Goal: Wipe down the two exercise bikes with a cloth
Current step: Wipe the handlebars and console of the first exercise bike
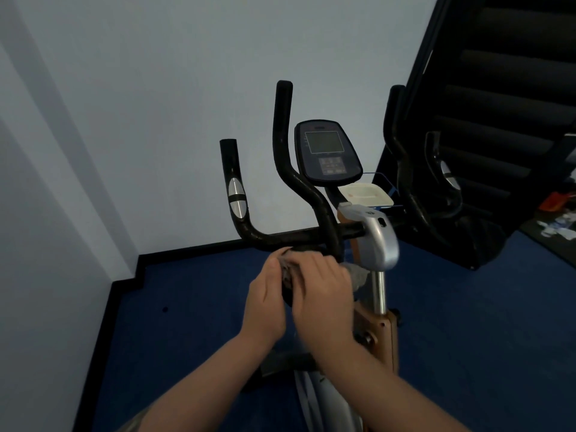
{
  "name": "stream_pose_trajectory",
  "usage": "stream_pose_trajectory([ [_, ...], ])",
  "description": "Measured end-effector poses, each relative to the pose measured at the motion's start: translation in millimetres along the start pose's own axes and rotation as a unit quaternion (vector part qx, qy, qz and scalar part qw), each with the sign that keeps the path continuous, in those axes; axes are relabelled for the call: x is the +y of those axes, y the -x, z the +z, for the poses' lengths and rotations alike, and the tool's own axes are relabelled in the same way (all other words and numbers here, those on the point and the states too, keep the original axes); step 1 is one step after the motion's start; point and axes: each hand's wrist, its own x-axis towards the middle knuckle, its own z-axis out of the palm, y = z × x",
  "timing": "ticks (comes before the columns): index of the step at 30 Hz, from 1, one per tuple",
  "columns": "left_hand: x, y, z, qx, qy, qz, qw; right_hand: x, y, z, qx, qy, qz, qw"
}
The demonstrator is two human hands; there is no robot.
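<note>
Fingers of the left hand [265, 302] and right hand [322, 289] curl round a soft grey cloth [288, 269], bunched against the black padded handlebar [293, 240] of the orange-and-silver exercise bike [378, 244]. The cloth looks limp and light, probably best held wadded in the palm; the bar looks stiff and grippy.

Bike parked in the room corner

Console [327, 151] sits up between the handlebars [280, 238]; both hands meet just below the crossbar, and a second bike [436, 188] stands off to the right.
</note>
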Motion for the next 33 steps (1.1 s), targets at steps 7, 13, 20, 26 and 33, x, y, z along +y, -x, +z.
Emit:
stream_pose_trajectory([
  [7,22,-10,-4,0.013,-0.071,0.012,0.997,31,-42,-53,-0.038,-0.013,-0.042,0.998],
  [13,43,-30,14,0.036,-0.215,0.005,0.976,25,-61,-12,-0.106,0.054,0.094,0.988],
  [20,38,-25,13,0.024,-0.275,0.013,0.961,42,-43,-27,-0.141,0.094,0.086,0.982],
  [26,40,-22,12,0.038,-0.261,-0.005,0.965,29,-59,-8,-0.163,0.203,0.050,0.964],
  [33,39,-22,12,0.036,-0.277,0.012,0.960,44,-52,-27,-0.254,0.301,-0.041,0.918],
])
